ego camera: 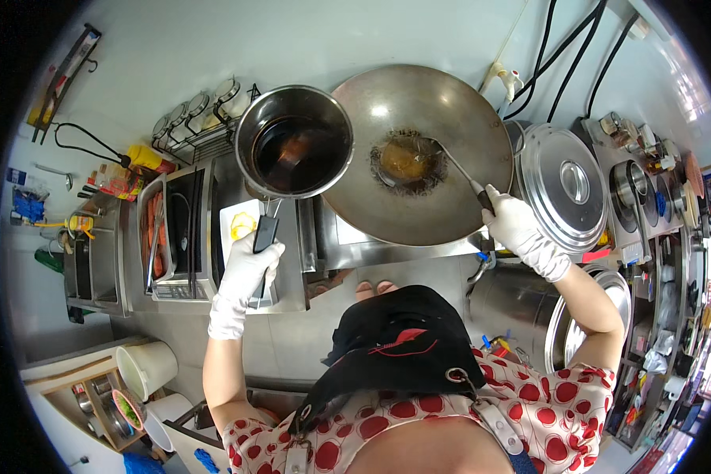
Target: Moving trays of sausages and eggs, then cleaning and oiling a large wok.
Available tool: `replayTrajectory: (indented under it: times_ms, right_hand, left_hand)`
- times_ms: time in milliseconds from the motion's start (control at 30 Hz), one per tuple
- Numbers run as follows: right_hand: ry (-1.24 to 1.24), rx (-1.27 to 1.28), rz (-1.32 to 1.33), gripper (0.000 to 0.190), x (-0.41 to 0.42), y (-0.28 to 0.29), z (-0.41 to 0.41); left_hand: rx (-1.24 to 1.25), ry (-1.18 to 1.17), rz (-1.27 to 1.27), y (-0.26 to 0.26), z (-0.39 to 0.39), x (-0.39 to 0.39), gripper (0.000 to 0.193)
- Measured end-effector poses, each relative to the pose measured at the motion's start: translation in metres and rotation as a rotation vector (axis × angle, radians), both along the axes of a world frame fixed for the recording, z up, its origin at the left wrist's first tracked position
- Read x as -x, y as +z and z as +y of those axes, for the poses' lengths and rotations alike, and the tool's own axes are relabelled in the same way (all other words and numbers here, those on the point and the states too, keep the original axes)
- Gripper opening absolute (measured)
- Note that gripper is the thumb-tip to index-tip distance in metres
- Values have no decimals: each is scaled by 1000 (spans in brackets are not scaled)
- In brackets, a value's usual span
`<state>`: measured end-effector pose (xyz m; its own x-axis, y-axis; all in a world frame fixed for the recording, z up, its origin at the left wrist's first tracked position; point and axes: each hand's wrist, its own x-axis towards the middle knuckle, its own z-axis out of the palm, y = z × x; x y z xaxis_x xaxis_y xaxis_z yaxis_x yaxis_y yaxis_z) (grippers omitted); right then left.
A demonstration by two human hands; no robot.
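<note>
My left hand [249,269], in a white glove, is closed on the black handle of a steel saucepan [243,139]. Dark liquid [278,160] lies inside the pan, which is beside the rim of a large wok [361,201]. My right hand [512,222], also gloved, grips the dark handle of a metal ladle [457,165]. The ladle's head is in brownish liquid [404,161] at the wok's bottom; its shape is partly hidden there. Dark specks ring the liquid. Near my left hand, a white dish [230,214] bears something yellow.
Right of the wok stands a lidded steel pot [551,172], below a wall tap [500,77]. Jars in a wire rack [210,142] stand behind the left counter. A metal tray [148,204] there holds reddish-orange food and tongs. A large steel drum [509,302] is at the lower right.
</note>
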<state>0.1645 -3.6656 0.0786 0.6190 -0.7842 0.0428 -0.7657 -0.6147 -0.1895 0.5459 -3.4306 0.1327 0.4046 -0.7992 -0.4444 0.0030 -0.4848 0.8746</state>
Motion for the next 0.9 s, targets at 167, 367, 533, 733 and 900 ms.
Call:
replayTrajectory:
  times_ms: [167, 367, 533, 733, 900]
  right_hand:
    - [184, 341, 96, 46, -15, -24, 3]
    - [173, 106, 275, 60, -28, -29, 18]
    - [142, -51, 337, 56, -12, -39, 10]
    - [282, 252, 340, 49, -61, -16, 21]
    - [707, 97, -178, 36, -131, 17, 105]
  left_hand:
    - [12, 251, 76, -1, 59, 22, 8]
    - [23, 595, 238, -19, 159, 81, 11]
    - [102, 872, 209, -34, 239, 138, 17]
    - [93, 1356, 239, -53, 351, 239, 14]
    - [66, 1756, 126, -59, 441, 302, 13]
